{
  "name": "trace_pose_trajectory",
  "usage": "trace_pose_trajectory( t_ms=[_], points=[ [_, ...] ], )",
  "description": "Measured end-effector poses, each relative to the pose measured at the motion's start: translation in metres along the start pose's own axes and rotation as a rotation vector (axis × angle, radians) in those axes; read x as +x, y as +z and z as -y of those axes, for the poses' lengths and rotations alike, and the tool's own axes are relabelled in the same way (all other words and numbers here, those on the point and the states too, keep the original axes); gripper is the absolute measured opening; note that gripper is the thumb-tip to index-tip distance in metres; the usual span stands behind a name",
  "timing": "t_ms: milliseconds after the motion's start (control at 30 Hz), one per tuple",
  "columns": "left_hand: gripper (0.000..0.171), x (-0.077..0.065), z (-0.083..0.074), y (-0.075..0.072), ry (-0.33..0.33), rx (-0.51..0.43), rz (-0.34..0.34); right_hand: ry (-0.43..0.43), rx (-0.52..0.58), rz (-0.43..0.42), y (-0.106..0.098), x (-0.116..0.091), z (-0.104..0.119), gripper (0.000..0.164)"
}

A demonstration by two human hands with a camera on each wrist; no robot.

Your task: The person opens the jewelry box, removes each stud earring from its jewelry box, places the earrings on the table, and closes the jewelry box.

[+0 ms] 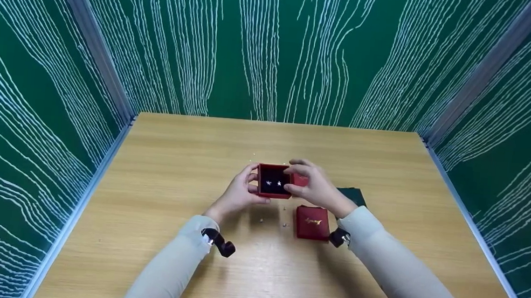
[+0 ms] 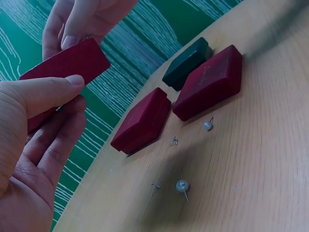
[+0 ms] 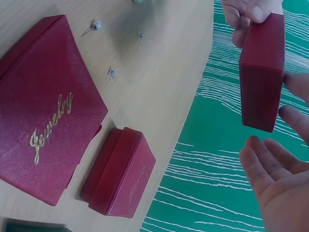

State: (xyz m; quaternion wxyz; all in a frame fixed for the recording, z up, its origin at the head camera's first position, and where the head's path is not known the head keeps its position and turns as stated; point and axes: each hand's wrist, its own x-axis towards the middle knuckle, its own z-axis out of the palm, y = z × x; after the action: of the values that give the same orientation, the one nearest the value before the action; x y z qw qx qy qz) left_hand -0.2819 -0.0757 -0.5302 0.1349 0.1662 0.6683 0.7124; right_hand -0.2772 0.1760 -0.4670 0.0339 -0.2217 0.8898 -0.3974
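My left hand (image 1: 239, 191) grips a small red jewelry box (image 1: 273, 196) by its left side, thumb along the near wall and fingers behind. The box is raised above the table and its dark inside faces the head camera. Two silver star earrings (image 1: 278, 183) sit side by side on the black lining. My right hand (image 1: 314, 185) is at the box's right edge, thumb and forefinger spread apart over the lining near the right star. In the right wrist view, several fingers of the right hand (image 3: 285, 188) stretch out below the box (image 3: 260, 92).
A shut red box (image 1: 312, 223) with gold lettering lies near the right wrist. Another red box (image 3: 123, 174) and a dark green box (image 2: 187, 64) stand behind it. Pearl earrings (image 2: 182, 186) and small star earrings (image 2: 174, 141) lie loose on the wooden table (image 1: 176, 161).
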Motion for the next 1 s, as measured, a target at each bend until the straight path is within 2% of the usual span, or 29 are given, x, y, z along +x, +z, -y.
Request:
trace_pose_trajectory(
  t_ms=[167,300,433,767,1000],
  points=[
    [0.109,0.001,0.0,0.001,0.005,-0.001,0.001,0.014,0.018,0.002,0.003,0.004,0.001,0.026],
    [0.109,0.001,-0.001,0.002,-0.002,0.005,0.003,-0.01,0.011,0.004,0.006,0.006,0.0,0.021],
    [0.109,0.001,-0.001,0.003,-0.012,0.011,0.001,-0.037,-0.03,0.0,0.009,0.008,0.0,0.019],
    [0.111,-0.001,-0.001,0.004,-0.027,-0.011,-0.01,-0.005,-0.138,0.034,0.01,0.011,0.005,0.02],
    [0.112,-0.001,-0.002,0.004,-0.025,-0.024,0.0,-0.029,-0.205,0.036,0.011,0.012,0.006,0.019]
  ],
)
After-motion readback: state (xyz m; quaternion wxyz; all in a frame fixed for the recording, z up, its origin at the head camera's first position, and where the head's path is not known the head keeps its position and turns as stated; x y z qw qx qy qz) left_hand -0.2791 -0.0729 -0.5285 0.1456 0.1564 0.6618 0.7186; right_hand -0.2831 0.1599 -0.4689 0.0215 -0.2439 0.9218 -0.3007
